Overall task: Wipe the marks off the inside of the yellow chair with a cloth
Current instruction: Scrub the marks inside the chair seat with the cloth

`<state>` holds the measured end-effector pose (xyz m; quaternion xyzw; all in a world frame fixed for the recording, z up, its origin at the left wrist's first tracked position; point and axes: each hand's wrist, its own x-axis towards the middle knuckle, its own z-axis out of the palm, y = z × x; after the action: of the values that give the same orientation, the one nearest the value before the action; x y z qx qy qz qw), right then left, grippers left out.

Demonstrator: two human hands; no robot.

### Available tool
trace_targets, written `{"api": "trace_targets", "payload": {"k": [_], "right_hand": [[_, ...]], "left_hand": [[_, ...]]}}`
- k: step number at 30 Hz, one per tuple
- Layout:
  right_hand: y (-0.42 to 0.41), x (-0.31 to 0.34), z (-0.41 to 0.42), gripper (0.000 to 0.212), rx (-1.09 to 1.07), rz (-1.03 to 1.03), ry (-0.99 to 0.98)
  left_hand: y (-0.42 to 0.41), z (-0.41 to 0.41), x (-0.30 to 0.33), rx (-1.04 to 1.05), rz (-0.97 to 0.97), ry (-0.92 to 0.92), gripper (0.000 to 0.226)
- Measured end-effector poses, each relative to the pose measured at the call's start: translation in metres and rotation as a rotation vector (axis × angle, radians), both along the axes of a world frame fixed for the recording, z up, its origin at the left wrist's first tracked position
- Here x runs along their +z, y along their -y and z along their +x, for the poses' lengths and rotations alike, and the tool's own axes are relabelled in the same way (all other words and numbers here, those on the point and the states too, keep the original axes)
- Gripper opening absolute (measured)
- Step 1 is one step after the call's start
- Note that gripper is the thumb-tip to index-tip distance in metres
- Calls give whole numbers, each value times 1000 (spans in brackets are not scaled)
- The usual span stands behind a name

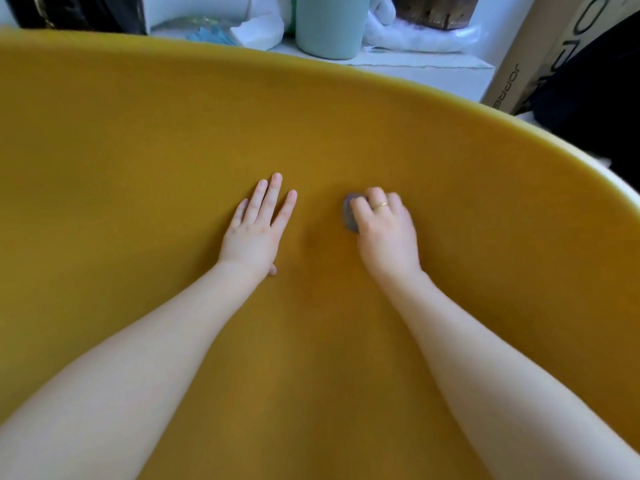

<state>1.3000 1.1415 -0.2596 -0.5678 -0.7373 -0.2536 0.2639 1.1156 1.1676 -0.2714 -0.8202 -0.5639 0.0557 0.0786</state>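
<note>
While the head camera looks down into the yellow chair (pixel 173 150), its mustard fabric fills nearly the whole frame, with the curved top edge of the chair running from upper left to the right side.

2 bare forearms reach in from the bottom corners. The left hand (pixel 254 230) lies flat on the fabric, palm down, its fingers straight and slightly spread, holding nothing; the tip of the thumb shows just below the wrist. The right hand (pixel 384 230) sits near it, a little to the right, with its fingers curled over a small bunched cloth (pixel 349 214) and pressing it against the chair's inner surface. Only a greyish-purple edge of the cloth shows, sticking out at the left side of the fingers. A gold ring (pixel 382 205) sits on 1 finger of that hand. The fabric between and just below the 2 hands looks slightly darker than the rest; no distinct marks can be made out.

Beyond the chair's edge, a pale green cylinder (pixel 330 26) stands on a white shelf (pixel 433 69), with crumpled white material (pixel 415 36) beside it and something blue and white (pixel 221 32) to its left. A cardboard box (pixel 526 71) with dark lettering leans at the upper right, next to a dark shape (pixel 595 98) in the corner.
</note>
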Motion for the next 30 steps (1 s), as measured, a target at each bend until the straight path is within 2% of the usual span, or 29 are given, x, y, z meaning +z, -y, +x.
{"api": "trace_targets", "payload": {"k": [3,6,8,13,15,18,20,25,27,30], "right_hand": [[-11,46,38,16,-188,190,1],[-17,44,37,18,-207,238,-63],[-16,12,20,21,-155,180,-92],[18,-74,-44,34,-3,-153,-196],[27,-81,-55,33,28,-215,-201],[30,-69,-39,34,74,-274,-90],[24,-42,-15,34,14,-251,-88],[2,29,34,24,-222,55,50],[3,13,28,26,-228,88,9],[30,-54,-12,32,-86,-93,-44]], "left_hand": [[-2,-1,-2,-6,3,-10,125],[-4,-2,-4,-11,3,-15,126],[-5,-3,-4,-18,2,-12,127],[-4,-5,-4,-23,10,14,128],[-3,-5,-4,-23,11,20,128],[-2,-5,-4,-21,11,29,127],[-3,-5,-4,-13,3,35,127],[-4,-4,-6,-9,-5,32,126],[-5,-4,-6,-7,-8,33,127],[-5,-5,-6,-8,-5,38,129]]}}
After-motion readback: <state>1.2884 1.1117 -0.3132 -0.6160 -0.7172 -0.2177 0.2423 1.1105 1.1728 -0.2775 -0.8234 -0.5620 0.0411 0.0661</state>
